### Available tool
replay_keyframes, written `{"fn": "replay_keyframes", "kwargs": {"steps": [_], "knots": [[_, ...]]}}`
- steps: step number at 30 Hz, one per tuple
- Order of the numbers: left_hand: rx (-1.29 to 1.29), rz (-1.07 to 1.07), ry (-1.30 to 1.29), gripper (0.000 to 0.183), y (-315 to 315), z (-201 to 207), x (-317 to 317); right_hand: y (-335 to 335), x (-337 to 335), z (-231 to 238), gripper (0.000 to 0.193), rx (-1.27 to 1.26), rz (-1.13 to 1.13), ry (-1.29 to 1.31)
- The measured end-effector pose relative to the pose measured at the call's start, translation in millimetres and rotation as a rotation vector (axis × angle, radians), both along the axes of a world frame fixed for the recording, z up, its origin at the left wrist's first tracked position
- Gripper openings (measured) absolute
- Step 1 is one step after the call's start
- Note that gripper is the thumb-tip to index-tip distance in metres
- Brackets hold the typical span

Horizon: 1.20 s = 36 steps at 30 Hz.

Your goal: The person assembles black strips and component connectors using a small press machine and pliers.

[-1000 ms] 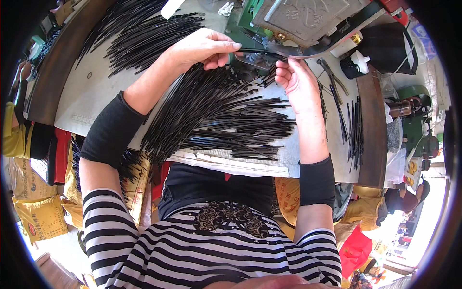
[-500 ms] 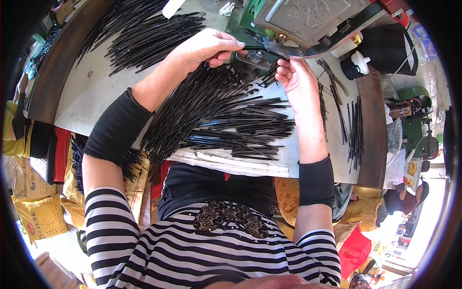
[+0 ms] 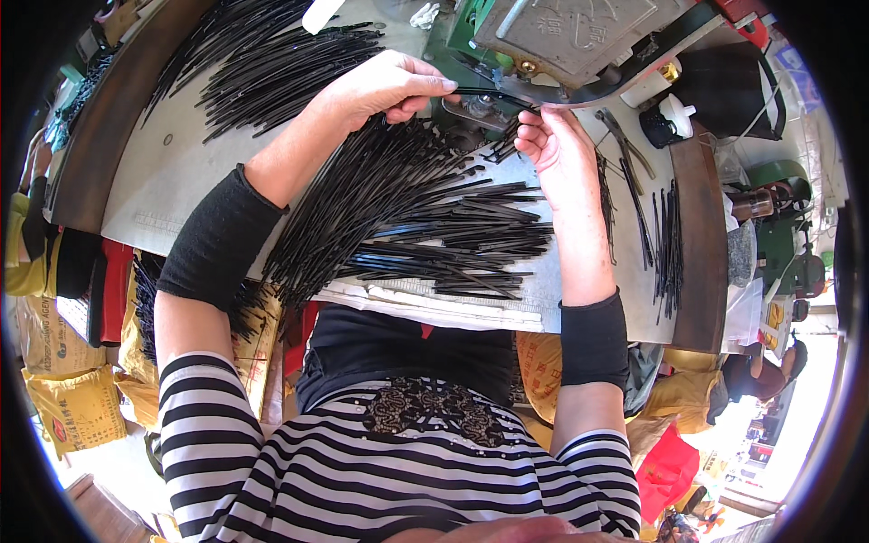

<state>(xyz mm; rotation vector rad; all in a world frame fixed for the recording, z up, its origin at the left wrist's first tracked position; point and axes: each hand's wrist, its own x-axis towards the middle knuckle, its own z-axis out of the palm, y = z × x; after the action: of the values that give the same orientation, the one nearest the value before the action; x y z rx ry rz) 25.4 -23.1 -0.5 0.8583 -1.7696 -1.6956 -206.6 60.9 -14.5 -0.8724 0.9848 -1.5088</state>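
My left hand [image 3: 394, 89] pinches one end of a thin black strip [image 3: 489, 91] between thumb and fingers. My right hand [image 3: 563, 149] has its fingertips closed on the strip's other end. Between the hands, the strip spans the front of a green bench machine [image 3: 463, 29] with a grey metal cover [image 3: 579, 34], close to its curved dark lever [image 3: 634, 77]; whether it touches the machine is hard to see. Below my hands lies a large heap of similar black strips [image 3: 362, 204], with a second bundle [image 3: 462, 235] overlapping it on the right.
More black strips [image 3: 281, 72] cover the far left of the grey worktable [image 3: 172, 195]. Pliers [image 3: 629, 149] and a few loose strips [image 3: 668, 244] lie at the right. A bottle with a white nozzle [image 3: 672, 118] stands by the machine. Yellow sacks [image 3: 77, 412] sit on the floor.
Both hands keep the strip in nearly the same place. The machine's curved lever looks slightly shifted, and the strip sits a touch differently beneath it.
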Motion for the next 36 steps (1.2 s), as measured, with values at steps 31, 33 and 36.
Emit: {"fn": "replay_keyframes", "kwargs": {"steps": [31,33,36], "knots": [[-0.064,-0.188,-0.146,0.031,3.5,6.3,10.0,17.5,32.4,13.4,0.024,-0.187,-0.032,1.143],[-0.146,-0.252,-0.231,0.029,10.8,4.7,7.1,26.6,49.4,20.5,0.019,-0.235,0.071,1.239],[-0.274,-0.238,-0.344,0.036,20.2,16.2,10.0,28.3,43.4,20.2,0.016,-0.317,0.042,1.330]]}}
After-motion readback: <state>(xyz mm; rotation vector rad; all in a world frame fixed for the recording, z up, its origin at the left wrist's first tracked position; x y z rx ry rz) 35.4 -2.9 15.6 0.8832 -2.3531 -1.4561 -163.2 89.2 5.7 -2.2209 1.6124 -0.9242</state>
